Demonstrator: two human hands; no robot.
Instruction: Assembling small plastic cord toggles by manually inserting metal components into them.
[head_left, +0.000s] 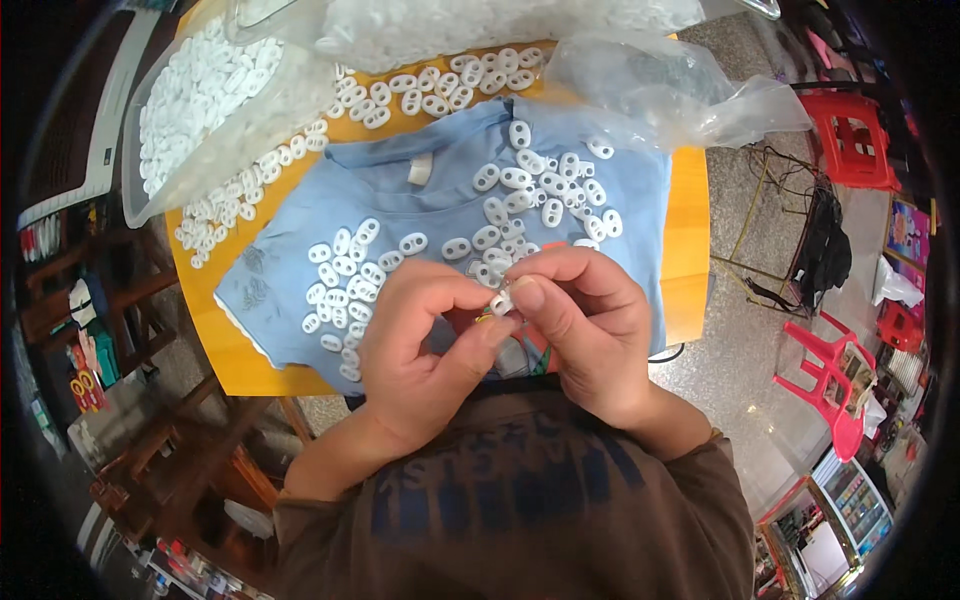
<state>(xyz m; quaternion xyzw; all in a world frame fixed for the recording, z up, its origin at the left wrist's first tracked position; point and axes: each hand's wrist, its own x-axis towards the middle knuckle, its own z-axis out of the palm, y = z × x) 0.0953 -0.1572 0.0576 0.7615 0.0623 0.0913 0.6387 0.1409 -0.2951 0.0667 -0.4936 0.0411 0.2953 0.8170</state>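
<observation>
My left hand and my right hand meet close in front of my body, thumbs and forefingers pinched together. Between their fingertips is a small white plastic cord lock, partly covered by the fingers. Beneath them lies a light blue T-shirt spread over the table. Loose white oval two-hole cord locks lie in a group beside my left hand. A second group of white pieces is spread beyond my right hand, with smaller white parts among them.
The yellow table carries more white ovals along its far side. A clear tub full of white pieces stands far left, and a plastic bag far right. A red stool and a pink chair are on the right.
</observation>
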